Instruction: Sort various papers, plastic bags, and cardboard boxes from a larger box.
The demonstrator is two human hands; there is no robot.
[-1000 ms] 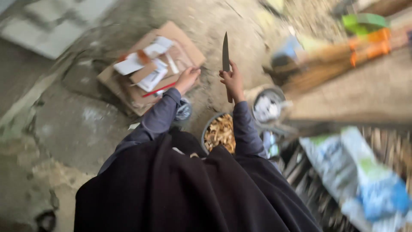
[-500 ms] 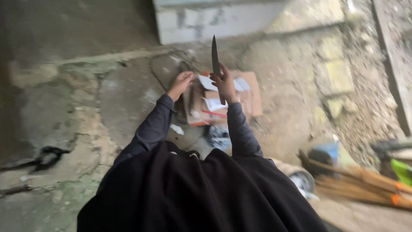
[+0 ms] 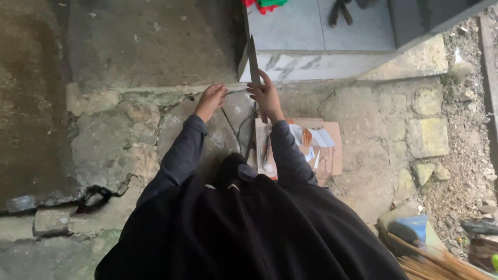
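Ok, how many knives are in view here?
1. The knife is held upright in the right hand, blade pointing away, over the step. The left hand is empty. Others could be hidden under the papers on the cardboard.

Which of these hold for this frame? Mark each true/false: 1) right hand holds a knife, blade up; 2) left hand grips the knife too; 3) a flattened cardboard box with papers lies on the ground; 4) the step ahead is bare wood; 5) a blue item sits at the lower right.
1) True: the right hand holds the knife, blade pointing up and away.
2) False: the left hand is empty and apart from the knife.
3) True: the cardboard box lies flat with papers on it.
4) False: the step is pale tile with a marbled edge.
5) True: a blue item sits beside broom bristles.
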